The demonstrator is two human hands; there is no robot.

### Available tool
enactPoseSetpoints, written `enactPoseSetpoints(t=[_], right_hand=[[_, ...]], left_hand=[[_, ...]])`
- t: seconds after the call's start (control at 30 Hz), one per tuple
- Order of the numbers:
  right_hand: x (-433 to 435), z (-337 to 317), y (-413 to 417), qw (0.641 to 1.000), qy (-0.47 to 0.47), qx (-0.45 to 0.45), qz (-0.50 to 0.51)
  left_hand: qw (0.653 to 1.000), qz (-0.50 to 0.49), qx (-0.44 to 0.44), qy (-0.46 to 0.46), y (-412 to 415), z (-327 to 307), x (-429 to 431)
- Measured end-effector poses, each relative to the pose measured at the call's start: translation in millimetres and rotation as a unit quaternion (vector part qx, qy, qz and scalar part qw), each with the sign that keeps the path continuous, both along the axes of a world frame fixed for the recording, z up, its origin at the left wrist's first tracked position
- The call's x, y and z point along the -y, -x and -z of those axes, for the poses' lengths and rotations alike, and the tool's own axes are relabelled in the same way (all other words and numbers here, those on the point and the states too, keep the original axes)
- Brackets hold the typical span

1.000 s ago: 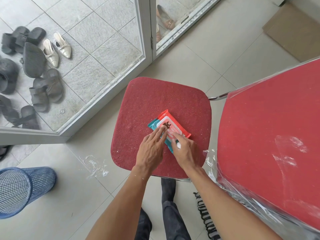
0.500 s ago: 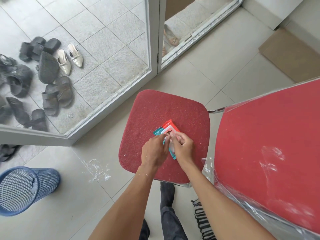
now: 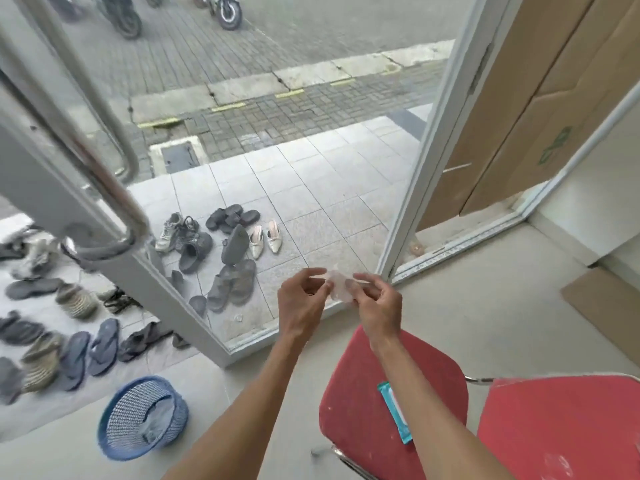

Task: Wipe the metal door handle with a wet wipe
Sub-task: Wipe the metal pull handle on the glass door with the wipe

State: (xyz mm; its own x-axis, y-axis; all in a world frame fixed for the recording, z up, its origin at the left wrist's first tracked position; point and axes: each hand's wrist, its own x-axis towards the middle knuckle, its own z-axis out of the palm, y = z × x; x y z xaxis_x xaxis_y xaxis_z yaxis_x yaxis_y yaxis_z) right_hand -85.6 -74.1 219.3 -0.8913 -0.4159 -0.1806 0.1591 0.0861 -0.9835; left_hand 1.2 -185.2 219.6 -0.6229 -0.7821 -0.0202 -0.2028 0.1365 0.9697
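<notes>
A thin white wet wipe [image 3: 338,288] is stretched between my left hand [image 3: 302,304] and my right hand [image 3: 378,307], both pinching it at chest height above the floor. The metal door handle [image 3: 88,161], a long silver bar with a curved lower end, runs down the glass door at the upper left, well apart from my hands. The teal wipe pack [image 3: 394,412] lies on the red stool seat [image 3: 349,403] under my right forearm, partly hidden by it.
A blue mesh basket [image 3: 143,419] stands on the floor at lower left. Several sandals and shoes [image 3: 221,254] lie outside the glass. A second red seat [image 3: 561,427] sits at lower right. Cardboard [image 3: 609,306] lies on the floor at right.
My hands lifted off the wipe pack on the stool and now hold a pulled-out wipe in the air. The view tilted up, bringing the door handle and street into sight.
</notes>
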Motion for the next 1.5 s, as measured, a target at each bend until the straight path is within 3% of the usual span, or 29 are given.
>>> enactPoseSetpoints(t=[0.23,0.33,0.4,0.47,0.6,0.8,0.97,1.1,1.3,1.5], right_hand=[[106.3,-132.4,-67.0,0.993,0.095,-0.043,-0.051],[148.5,-185.3,-106.7,0.986,0.130,-0.020,-0.107],[170.2,-213.1,-126.9,0.981,0.130,-0.066,-0.131],[189.5,-238.9,-144.0,0.976,0.142,-0.098,-0.133],[215.9,-289.5,-170.1,0.965,0.219,-0.058,-0.131],[236.6,-358.5,-188.3,0.930,0.282,-0.128,-0.199],[245.9,-405.0,-180.3,0.893,0.284,-0.226,-0.266],[257.9,-429.0,-166.8,0.878,0.270,-0.241,-0.313],[275.4,-445.4,-159.3,0.858,0.186,-0.374,-0.300],[282.2,-454.4,-165.2,0.862,0.171,-0.391,-0.275]], left_hand=[[0.990,-0.097,-0.098,-0.004,-68.3,-133.4,89.9],[0.988,-0.101,-0.114,0.021,-107.5,-185.3,123.4],[0.985,-0.113,-0.121,0.057,-131.6,-215.4,142.8],[0.976,-0.145,-0.145,0.077,-153.2,-243.5,159.4],[0.955,-0.201,-0.195,0.103,-186.3,-285.8,181.6],[0.908,-0.248,-0.289,0.176,-214.9,-337.6,195.0],[0.905,-0.244,-0.340,0.080,-221.7,-381.4,201.2],[0.908,-0.231,-0.350,-0.005,-226.8,-401.3,208.5],[0.922,-0.225,-0.315,-0.021,-231.6,-410.2,224.6],[0.920,-0.193,-0.334,-0.067,-240.0,-421.5,235.5]])
